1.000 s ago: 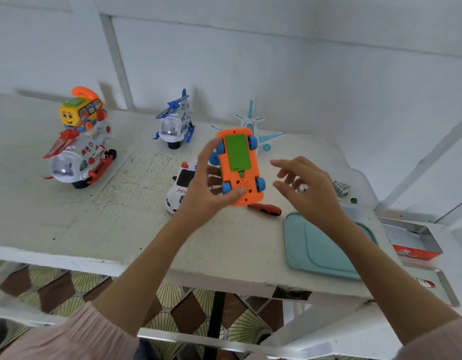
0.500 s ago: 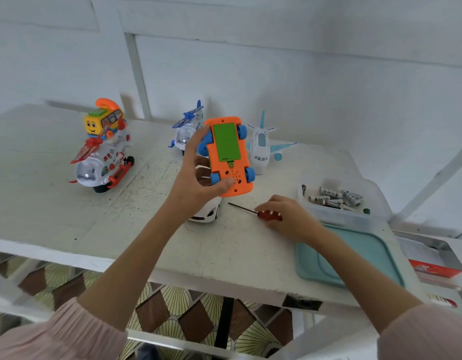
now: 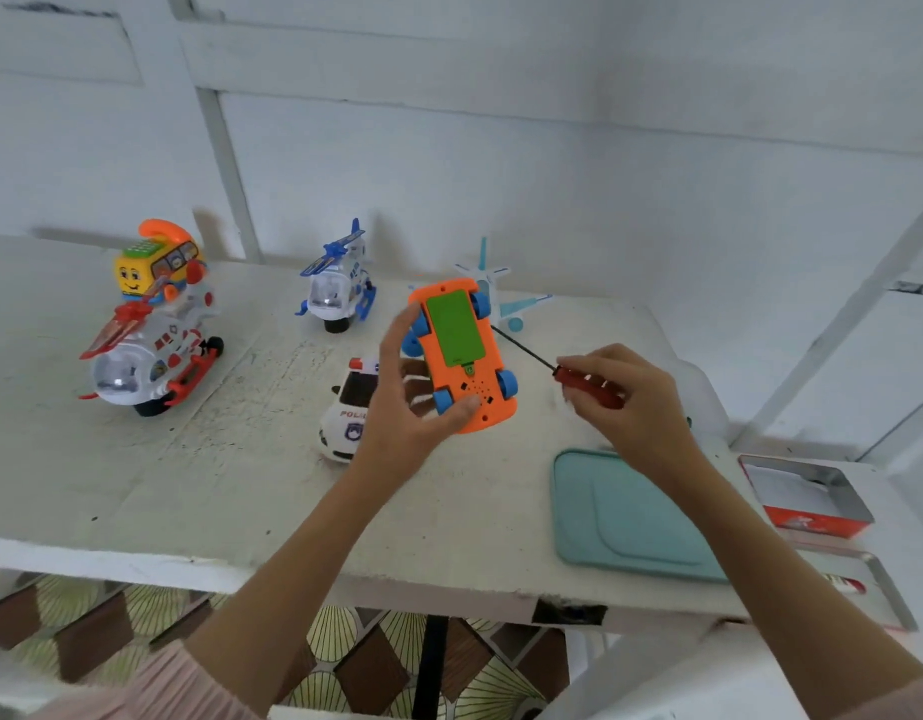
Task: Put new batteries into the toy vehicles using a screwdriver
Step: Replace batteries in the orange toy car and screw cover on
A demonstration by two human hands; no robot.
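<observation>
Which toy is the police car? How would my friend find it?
Look at the white table, near its middle, just behind the left hand that holds up the orange car. The police car sits there, partly hidden by that hand. It is the only white car with a dark windshield and a red and blue light on its roof; the other white toys have wings or rotors.

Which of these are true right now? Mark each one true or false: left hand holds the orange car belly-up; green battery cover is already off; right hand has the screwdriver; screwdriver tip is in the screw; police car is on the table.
1. The left hand holds the orange car underside up. True.
2. The green battery cover is off. False: it sits in place on the car.
3. The right hand grips the screwdriver. True.
4. The screwdriver tip is in the screw. False: it is off to the car's side.
5. The police car sits on the table. True.
</observation>
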